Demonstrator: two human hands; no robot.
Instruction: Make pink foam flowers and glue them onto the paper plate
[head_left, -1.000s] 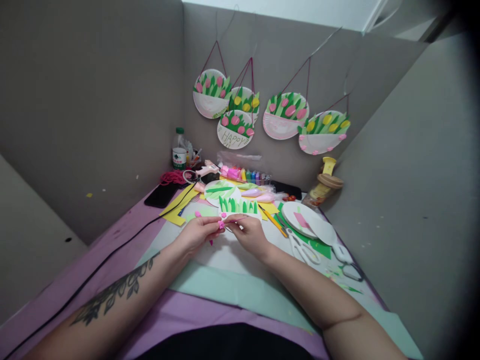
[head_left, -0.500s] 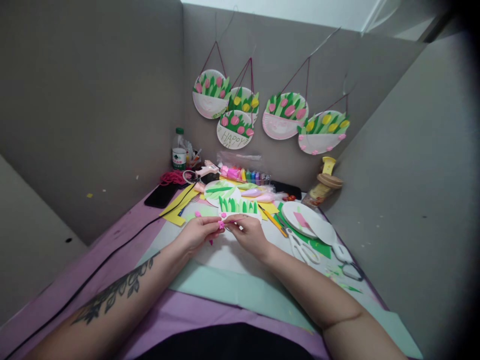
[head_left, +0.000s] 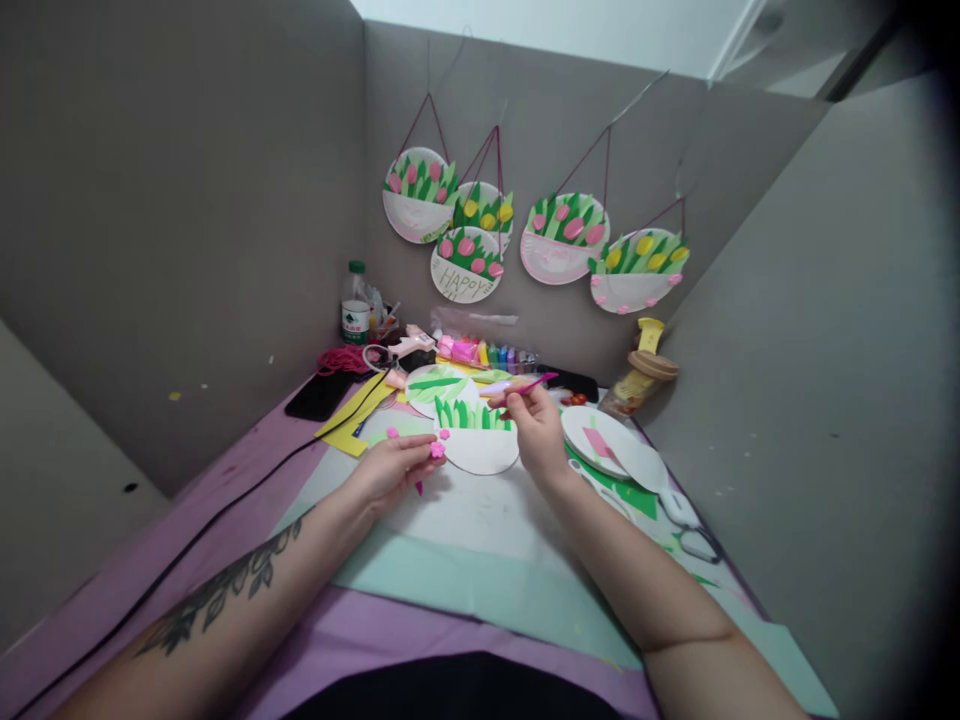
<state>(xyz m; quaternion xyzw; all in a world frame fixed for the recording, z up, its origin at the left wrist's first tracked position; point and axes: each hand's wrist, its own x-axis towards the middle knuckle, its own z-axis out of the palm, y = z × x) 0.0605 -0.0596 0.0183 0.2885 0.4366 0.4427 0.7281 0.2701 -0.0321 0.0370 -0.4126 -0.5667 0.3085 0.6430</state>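
My left hand (head_left: 391,472) pinches a small pink clay flower (head_left: 438,451) at its fingertips. A magenta tip (head_left: 420,488) shows below that hand; what it belongs to is hidden. In my right hand (head_left: 541,435) is a thin magenta modelling tool (head_left: 541,380), raised and slanting up to the right. Between the hands lies a half paper plate (head_left: 481,452) with green paper leaves (head_left: 469,414) along its top. Another pink clay flower (head_left: 444,434) is at the plate's left edge. A pink clay piece (head_left: 392,432) lies just behind my left hand.
Stacked paper plates (head_left: 592,440) and white-handled scissors (head_left: 679,508) are at the right. Clay packs (head_left: 487,353), a glue gun (head_left: 412,341) and a bottle (head_left: 355,318) stand behind. A black cable (head_left: 247,490) crosses the left side. Decorated plates (head_left: 566,238) hang on the wall.
My right hand has moved up and right, away from the flower, carrying the magenta tool. My left hand stays nearly in place with the flower. The half plate is now less covered.
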